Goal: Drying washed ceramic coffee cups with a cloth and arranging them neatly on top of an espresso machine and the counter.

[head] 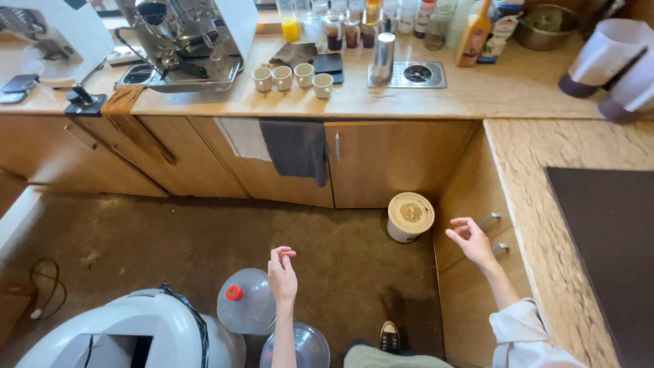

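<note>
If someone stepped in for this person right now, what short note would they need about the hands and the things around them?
Left hand: empty, fingers loosely curled, raised above the floor, over a clear water jug with a red cap.
Right hand: empty, open, held near the metal drawer handles of the wooden cabinet.
Nearby: a small white bin with a wooden lid stands on the floor in the corner; a second clear jug sits below the left arm.
Nothing is being held or touched.

- Clear water jug (246, 301) with red cap, upright on the floor beside a white bin.
- Second clear jug (304, 346), just beside it.
- White lidded canister (409, 217), in the floor's cabinet corner.
</note>
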